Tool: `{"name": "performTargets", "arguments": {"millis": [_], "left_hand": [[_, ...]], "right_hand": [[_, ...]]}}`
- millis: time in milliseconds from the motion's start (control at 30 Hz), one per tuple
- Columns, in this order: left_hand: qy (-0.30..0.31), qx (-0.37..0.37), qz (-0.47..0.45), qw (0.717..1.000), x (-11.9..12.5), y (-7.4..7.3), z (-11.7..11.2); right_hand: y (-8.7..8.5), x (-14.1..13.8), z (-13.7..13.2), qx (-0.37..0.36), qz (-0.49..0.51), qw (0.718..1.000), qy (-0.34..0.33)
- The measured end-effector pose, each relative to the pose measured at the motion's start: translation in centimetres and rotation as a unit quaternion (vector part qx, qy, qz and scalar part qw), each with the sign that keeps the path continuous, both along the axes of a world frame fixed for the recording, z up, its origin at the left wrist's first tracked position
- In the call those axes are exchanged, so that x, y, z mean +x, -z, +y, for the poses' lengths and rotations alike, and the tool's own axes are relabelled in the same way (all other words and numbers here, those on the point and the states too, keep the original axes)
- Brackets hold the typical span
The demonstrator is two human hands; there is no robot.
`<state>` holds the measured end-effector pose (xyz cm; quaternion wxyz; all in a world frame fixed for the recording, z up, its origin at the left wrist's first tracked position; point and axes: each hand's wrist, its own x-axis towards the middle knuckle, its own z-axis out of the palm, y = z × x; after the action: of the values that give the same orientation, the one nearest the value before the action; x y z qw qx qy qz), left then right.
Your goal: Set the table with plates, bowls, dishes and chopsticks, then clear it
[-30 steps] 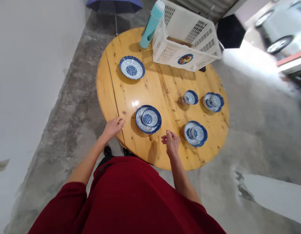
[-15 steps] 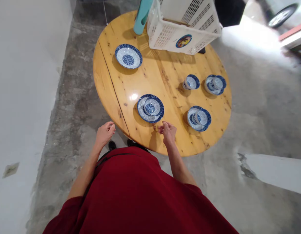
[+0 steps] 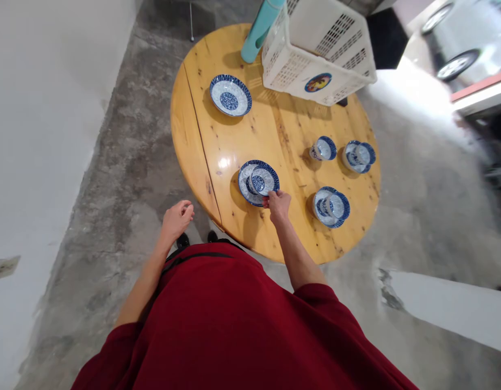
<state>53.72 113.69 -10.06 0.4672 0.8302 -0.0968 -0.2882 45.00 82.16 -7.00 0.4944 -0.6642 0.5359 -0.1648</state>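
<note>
The fingers of my right hand [image 3: 278, 206] pinch the near right rim of a small blue-and-white bowl [image 3: 263, 177]. That bowl is over a wider blue-and-white plate [image 3: 242, 181], off its middle toward the right; whether it still touches the plate I cannot tell. My left hand [image 3: 178, 219] hangs past the near left edge of the table, its fingers loosely curled with nothing seen in them. To the right, a bowl [image 3: 336, 206] tilts on another plate [image 3: 322, 216].
On the round wooden table [image 3: 250, 135] are a patterned dish [image 3: 229, 96] at the far left, a single bowl [image 3: 323, 148] and a further stacked set [image 3: 358, 157] at the right. A white plastic crate [image 3: 291, 76] and a turquoise cylinder [image 3: 256, 38] stand at the back.
My right hand has moved up to the bowl and taken hold of its rim. The bowl has shifted right over its plate. My left hand has hardly moved.
</note>
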Motion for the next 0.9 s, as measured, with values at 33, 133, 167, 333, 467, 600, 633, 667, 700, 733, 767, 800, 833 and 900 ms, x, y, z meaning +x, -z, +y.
{"name": "performTargets", "arguments": {"millis": [33, 133, 167, 333, 467, 600, 633, 667, 700, 733, 767, 800, 833, 900], "left_hand": [[-0.001, -0.002, 0.001, 1.000, 0.0, 0.0, 0.0], [0.000, -0.003, 0.002, 1.000, 0.2, -0.2, 0.0], [0.000, -0.001, 0.002, 1.000, 0.2, -0.3, 0.0], [0.002, 0.008, -0.002, 1.000, 0.8, -0.7, 0.2], [0.002, -0.007, 0.005, 1.000, 1.5, -1.0, 0.9], [-0.005, -0.021, 0.014, 1.000, 2.6, -1.8, 1.1], [-0.001, -0.023, 0.013, 1.000, 2.7, -2.1, 0.9], [0.008, -0.023, 0.008, 1.000, 2.6, -2.6, 0.5], [0.025, -0.022, 0.004, 0.999, 2.3, -3.0, 0.1], [0.051, -0.022, 0.001, 0.998, 1.9, -3.5, -0.4], [0.084, -0.025, 0.003, 0.996, 1.3, -3.9, -0.9], [0.125, -0.031, 0.010, 0.992, 0.6, -4.2, -1.5], [0.168, -0.040, 0.022, 0.985, -0.1, -4.4, -2.0], [0.248, -0.051, 0.056, 0.966, -1.1, -4.4, -2.7]], "right_hand": [[0.0, 0.0, 0.0, -0.001, 0.000, 1.000, 0.002], [0.0, 0.0, 0.0, -0.002, 0.004, 1.000, 0.008], [0.0, 0.0, 0.1, -0.003, 0.006, 1.000, 0.008], [0.4, 0.0, 0.2, 0.003, 0.008, 1.000, 0.009], [0.1, -0.5, 0.3, 0.018, 0.005, 1.000, 0.013], [-0.9, -1.1, -0.5, 0.022, 0.014, 0.999, 0.025], [-1.2, -1.3, -0.8, 0.019, 0.011, 0.999, 0.030], [-1.4, -1.5, -1.2, 0.015, 0.008, 0.999, 0.036], [-1.7, -1.6, -1.7, 0.012, 0.007, 0.999, 0.042], [-1.8, -1.8, -2.2, 0.009, 0.008, 0.999, 0.047], [-2.0, -1.9, -2.7, 0.008, 0.009, 0.999, 0.050], [-2.0, -2.0, -3.2, 0.006, 0.011, 0.998, 0.053], [-2.1, -2.0, -3.8, 0.006, 0.013, 0.998, 0.056], [-2.1, -1.9, -5.0, 0.004, 0.016, 0.998, 0.060]]}}
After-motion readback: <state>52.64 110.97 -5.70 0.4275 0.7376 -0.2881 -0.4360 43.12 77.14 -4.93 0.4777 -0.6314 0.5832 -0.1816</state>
